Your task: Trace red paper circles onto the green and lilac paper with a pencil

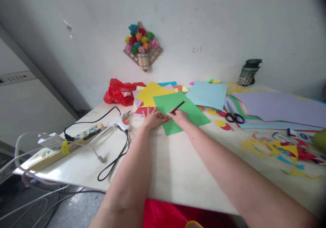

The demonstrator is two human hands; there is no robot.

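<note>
My right hand is closed around a dark pencil, which slants up to the right over a green paper sheet. Beside it, my left hand lies with its fingers spread, the fingertips pressing a small red paper piece at the green sheet's left edge. The pencil's tip is hidden by my right fingers. Behind my hands, a yellow sheet overlaps other coloured papers, and a light blue sheet lies to the right.
At left are a hot glue gun and a power strip with cables. Scissors rest on coloured sheets at right, near paper scraps. A dark bottle and a red plastic bag stand by the wall.
</note>
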